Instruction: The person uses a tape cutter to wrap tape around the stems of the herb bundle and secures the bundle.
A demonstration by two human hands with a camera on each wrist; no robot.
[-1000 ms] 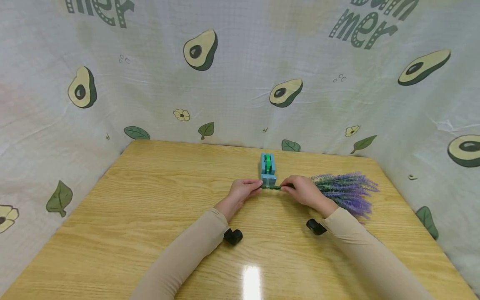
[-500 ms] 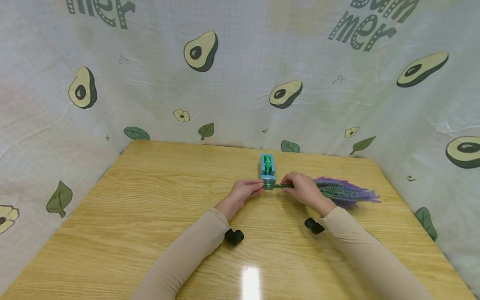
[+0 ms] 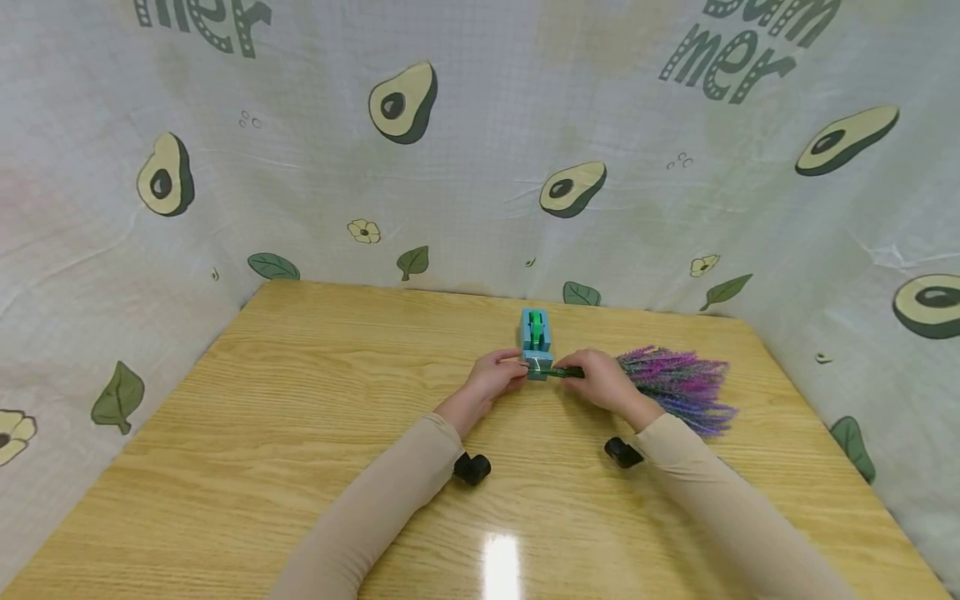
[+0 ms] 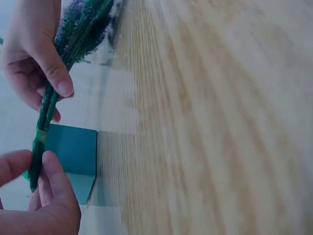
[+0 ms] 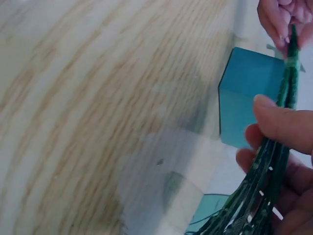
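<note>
A bunch of lavender [image 3: 678,387], with purple and magenta heads and green stems, lies across in front of the tape dispenser [image 3: 536,333]. My right hand [image 3: 603,385] grips the stems [image 5: 266,171] between thumb and fingers, the heads spreading out to its right. At the stems' other end, my left hand [image 3: 491,379] pinches the tip between thumb and finger, as the left wrist view shows. A pale band, seemingly tape [image 4: 41,136], circles the stems just above the left fingertips. The dispenser is blue with a green roll, its front close behind the stems.
The wooden table [image 3: 337,400] reaches to a patterned cloth [image 3: 480,150] that hangs behind and at both sides. Black wrist cameras [image 3: 472,469] stick out below both sleeves.
The bunch has turned about its stems: magenta heads now show at the top where bluish-purple ones showed before. Both hands stay by the dispenser, with small shifts of the fingers.
</note>
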